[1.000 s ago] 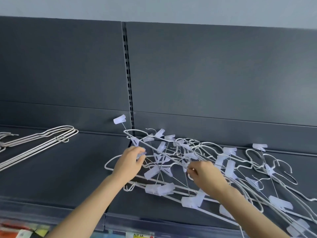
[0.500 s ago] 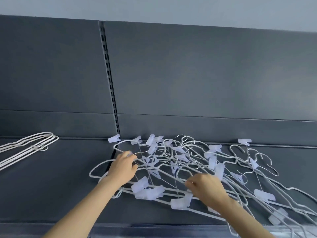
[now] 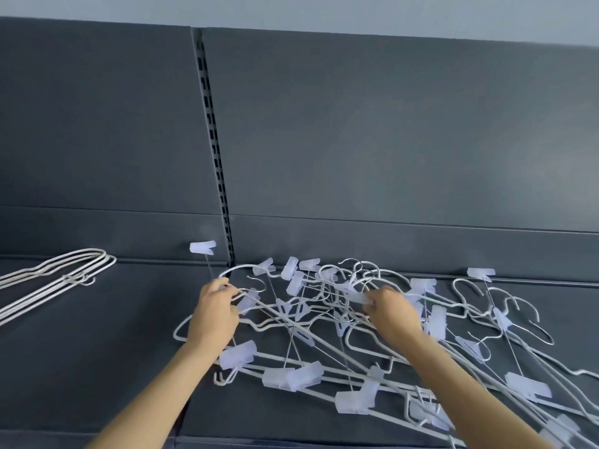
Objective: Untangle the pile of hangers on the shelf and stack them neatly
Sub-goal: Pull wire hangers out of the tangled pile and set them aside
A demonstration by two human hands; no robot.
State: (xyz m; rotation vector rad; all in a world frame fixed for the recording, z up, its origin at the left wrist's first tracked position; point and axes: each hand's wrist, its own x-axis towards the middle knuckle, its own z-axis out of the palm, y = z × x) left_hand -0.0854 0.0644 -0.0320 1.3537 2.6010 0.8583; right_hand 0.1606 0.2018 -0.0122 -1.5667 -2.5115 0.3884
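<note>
Nearest us, under both wrists: clear clips (image 3: 293, 377) on crossed white bars. Our left hand (image 3: 214, 314), fingers curled, pinches thin wire at the tangle's left edge. Our right hand (image 3: 393, 314), fingers curled, grips wires mid-tangle. Risk, we judge: pulling either grip drags hooked neighbours, and pile of hangers (image 3: 353, 401) slides off shelf (image 3: 97, 367) front; clips snag rods. Pile: white wire, steel hooks interlocked, sprawling beyond and right of right fingers. Neat stack (image 3: 69, 277) lies well left of left fingers, by back panel (image 3: 389, 140).
</note>
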